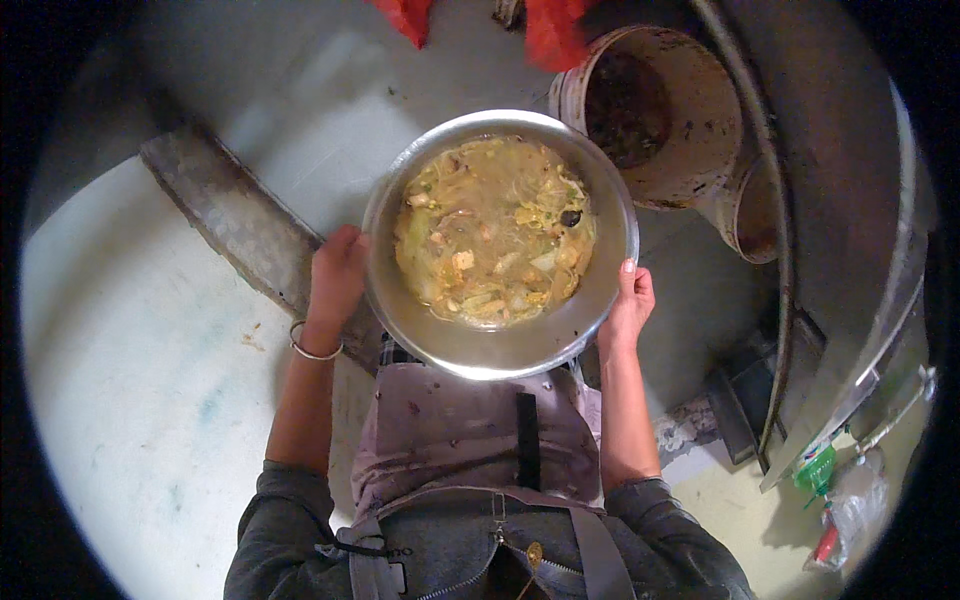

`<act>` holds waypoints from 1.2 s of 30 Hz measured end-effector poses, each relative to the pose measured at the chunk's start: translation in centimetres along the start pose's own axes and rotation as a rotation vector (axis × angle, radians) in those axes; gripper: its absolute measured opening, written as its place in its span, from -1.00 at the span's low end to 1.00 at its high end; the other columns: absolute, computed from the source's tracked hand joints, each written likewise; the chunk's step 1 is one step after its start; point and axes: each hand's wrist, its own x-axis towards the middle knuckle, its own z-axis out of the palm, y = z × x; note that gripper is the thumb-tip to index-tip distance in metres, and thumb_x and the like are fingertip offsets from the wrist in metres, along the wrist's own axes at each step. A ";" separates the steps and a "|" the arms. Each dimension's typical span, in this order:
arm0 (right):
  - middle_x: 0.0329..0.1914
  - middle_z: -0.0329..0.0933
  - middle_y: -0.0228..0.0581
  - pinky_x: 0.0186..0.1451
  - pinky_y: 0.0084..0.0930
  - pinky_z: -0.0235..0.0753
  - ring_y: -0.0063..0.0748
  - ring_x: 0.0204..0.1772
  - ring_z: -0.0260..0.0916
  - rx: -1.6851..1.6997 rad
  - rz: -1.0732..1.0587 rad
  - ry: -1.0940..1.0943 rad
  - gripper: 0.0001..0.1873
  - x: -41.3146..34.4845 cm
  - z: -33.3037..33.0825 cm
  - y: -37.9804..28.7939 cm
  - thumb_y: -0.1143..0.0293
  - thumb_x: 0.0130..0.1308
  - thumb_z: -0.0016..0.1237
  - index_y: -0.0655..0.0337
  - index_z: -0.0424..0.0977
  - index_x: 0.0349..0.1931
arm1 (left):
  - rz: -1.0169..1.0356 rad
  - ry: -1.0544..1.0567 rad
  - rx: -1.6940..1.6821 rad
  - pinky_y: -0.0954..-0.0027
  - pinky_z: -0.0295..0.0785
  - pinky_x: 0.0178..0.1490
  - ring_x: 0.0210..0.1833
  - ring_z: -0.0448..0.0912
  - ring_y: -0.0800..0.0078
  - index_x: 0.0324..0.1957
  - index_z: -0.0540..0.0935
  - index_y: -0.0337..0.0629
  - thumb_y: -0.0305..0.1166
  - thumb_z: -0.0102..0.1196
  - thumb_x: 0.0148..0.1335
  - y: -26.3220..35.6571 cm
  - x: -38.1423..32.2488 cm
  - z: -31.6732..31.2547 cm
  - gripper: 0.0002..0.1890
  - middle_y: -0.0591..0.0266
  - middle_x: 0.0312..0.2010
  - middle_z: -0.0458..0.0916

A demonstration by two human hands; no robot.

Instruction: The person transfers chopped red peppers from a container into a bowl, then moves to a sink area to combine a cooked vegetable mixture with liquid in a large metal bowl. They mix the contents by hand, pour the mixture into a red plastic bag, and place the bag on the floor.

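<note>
A large round metal basin (491,360) is held up in front of my apron, with a hand at each side. Inside it lies a brothy stew (495,240) with cabbage, pale chunks, thin noodle-like strands and a dark piece near the right. My left hand (341,274) grips the basin's left rim, a bangle on its wrist; its fingertips are hidden. On the right rim, my right hand (628,304) has its thumb over the edge and its other fingers underneath.
Beyond the basin at upper right stands a dirty white bucket (705,112) with dark contents, a smaller container (757,217) beside it. A curved metal edge (784,225) runs down the right. Red cloth (555,34) shows at the top. Plastic bags (855,495) hang lower right.
</note>
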 end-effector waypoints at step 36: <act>-0.46 0.28 -0.50 -0.22 -0.58 0.13 -0.59 -0.33 0.10 -0.172 -0.094 0.031 -0.76 4.7 0.8 2.4 0.22 0.23 -0.04 0.23 0.42 -0.40 | 0.033 -0.158 -0.214 0.42 0.27 -0.46 -0.57 0.24 0.54 -0.55 0.40 -0.30 -0.37 0.01 0.20 -2.1 7.9 4.1 -0.75 0.23 -0.70 0.33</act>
